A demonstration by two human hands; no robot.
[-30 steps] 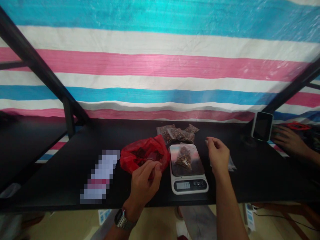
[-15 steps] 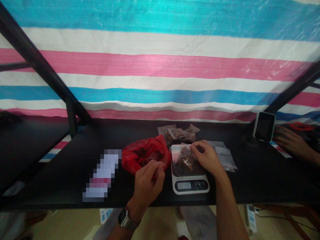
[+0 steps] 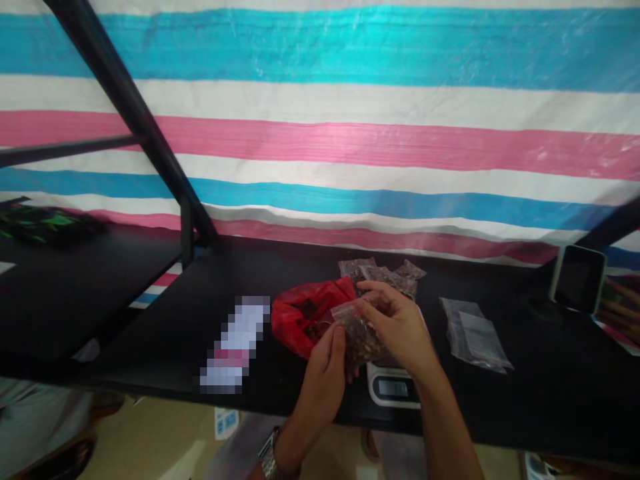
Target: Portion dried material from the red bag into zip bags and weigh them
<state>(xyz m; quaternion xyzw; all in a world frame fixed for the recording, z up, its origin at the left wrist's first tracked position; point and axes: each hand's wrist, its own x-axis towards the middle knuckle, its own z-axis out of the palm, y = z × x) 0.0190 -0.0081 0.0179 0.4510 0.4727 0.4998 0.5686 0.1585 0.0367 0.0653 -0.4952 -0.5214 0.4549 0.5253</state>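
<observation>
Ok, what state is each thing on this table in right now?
small bag, filled with brown pieces, held by both hands.
left hand, closed on the small bag.
right hand, closed on the small bag.
red bag, open, lying on the table.
scale, partly hidden by the hands, display unreadable.
empty bags, flat, stacked.
screen device, screen dark.

Bright, even light washes the striped blue, pink and white plastic tarp [image 3: 350, 140] across the upper frame; the matte black tabletop [image 3: 150, 327] below is dim. Motion blur smears the left hand [image 3: 324, 377], right hand [image 3: 403, 328] and clear plastic bag of brown bits [image 3: 356, 328] at lower centre.
</observation>
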